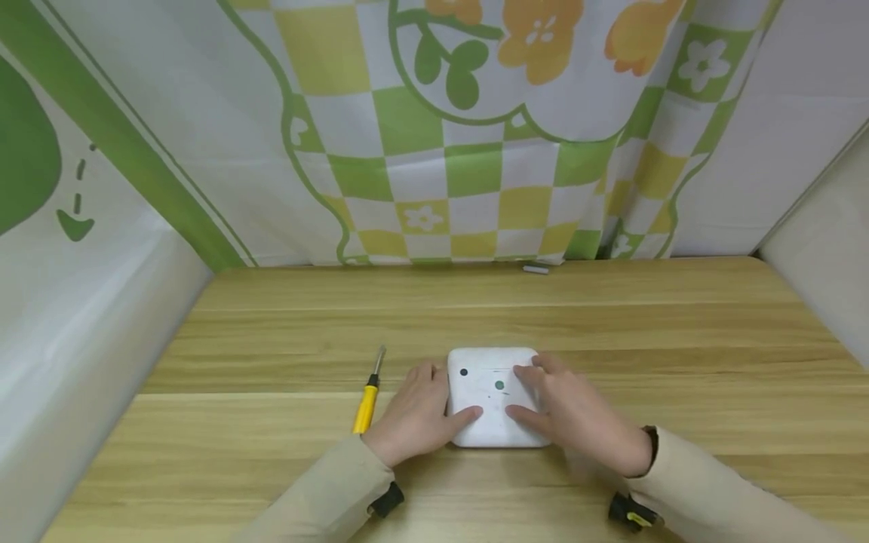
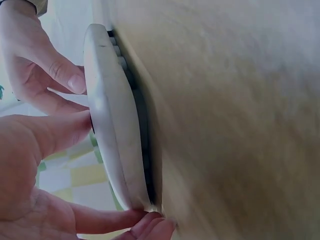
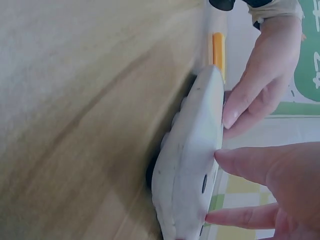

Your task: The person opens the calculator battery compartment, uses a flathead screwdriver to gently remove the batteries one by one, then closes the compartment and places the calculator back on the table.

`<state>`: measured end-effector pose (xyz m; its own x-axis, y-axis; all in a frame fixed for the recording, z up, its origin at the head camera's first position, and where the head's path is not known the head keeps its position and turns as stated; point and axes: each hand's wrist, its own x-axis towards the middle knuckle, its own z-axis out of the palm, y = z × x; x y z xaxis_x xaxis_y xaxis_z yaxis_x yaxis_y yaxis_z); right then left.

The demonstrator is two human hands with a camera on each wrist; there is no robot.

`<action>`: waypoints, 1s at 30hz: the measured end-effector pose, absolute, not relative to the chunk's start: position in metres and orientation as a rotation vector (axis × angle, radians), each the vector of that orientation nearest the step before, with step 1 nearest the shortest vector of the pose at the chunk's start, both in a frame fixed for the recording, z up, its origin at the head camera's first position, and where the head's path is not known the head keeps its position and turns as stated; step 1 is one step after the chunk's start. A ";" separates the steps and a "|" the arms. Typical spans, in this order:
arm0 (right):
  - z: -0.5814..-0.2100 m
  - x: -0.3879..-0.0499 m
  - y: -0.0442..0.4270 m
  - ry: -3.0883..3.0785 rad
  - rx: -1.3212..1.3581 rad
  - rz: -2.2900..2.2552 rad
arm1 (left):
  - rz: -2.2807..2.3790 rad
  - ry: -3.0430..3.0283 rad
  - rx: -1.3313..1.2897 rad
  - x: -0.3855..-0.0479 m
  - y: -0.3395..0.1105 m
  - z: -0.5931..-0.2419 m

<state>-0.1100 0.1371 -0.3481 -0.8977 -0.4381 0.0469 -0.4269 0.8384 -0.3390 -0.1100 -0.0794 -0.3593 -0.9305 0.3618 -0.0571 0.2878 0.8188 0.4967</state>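
Observation:
A white plastic device (image 1: 490, 430) shaped like a rounded square lies on the table, with a black dot and a green dot on its upper face. Dark, ridged parts (image 2: 142, 130) show along its underside in both wrist views. The left hand (image 1: 419, 411) grips its left side, thumb on the upper face and fingers at the edge. On the right side, the right hand (image 1: 573, 415) holds it with thumb and index finger on the upper face and another finger at the far right corner. What lies beneath the device is hidden.
To the left of the left hand lies a screwdriver (image 1: 367, 403) with a yellow handle, its tip pointing away. A small grey piece (image 1: 535, 269) sits at the table's back edge, by the checkered curtain (image 1: 475, 166). The wooden table (image 1: 271, 347) extends around the device.

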 end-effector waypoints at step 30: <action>-0.355 -0.107 0.131 2.951 -0.499 -0.755 | 1.455 2.628 0.246 -0.109 -0.073 -0.351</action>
